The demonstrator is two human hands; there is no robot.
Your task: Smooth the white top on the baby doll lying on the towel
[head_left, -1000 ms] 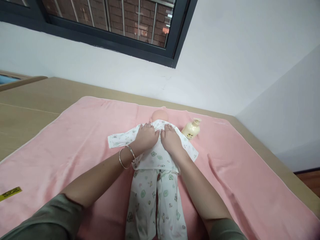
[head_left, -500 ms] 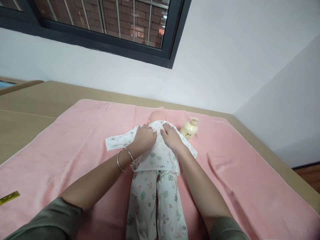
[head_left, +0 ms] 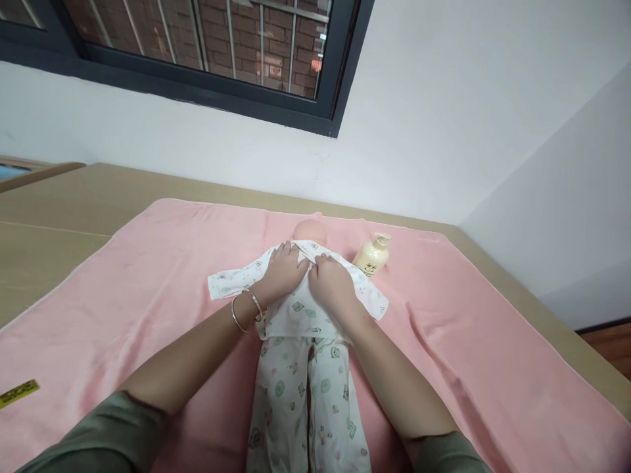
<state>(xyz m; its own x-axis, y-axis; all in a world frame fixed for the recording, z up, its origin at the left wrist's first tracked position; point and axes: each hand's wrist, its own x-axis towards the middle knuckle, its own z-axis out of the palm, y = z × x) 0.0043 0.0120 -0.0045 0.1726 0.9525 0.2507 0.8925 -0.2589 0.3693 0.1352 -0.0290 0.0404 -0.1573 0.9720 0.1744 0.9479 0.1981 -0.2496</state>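
A baby doll with a smooth bald head (head_left: 310,231) lies stretched out with its head away from me. It wears a white printed shirt (head_left: 311,307), sleeves spread to both sides, and matching pants (head_left: 331,401). My left hand (head_left: 283,269), a bangle at its wrist, rests on the upper chest of the shirt with its fingers extended. At the neckline, the fingers of my right hand (head_left: 335,282) are curled in on the shirt cloth; their tips are partly hidden. Both forearms reach in over the doll's sides.
Under the doll a pink blanket (head_left: 162,282) covers much of a wooden surface (head_left: 125,187). A cream pump bottle (head_left: 373,255) stands by the sleeve on the right. A yellow label (head_left: 18,393) lies at far left. Beyond are a white wall and a dark-framed window (head_left: 315,118).
My right hand has moved slightly left toward the middle of the neckline, and its fingers have gone from spread to curled on the shirt. My left hand stays nearly in place.
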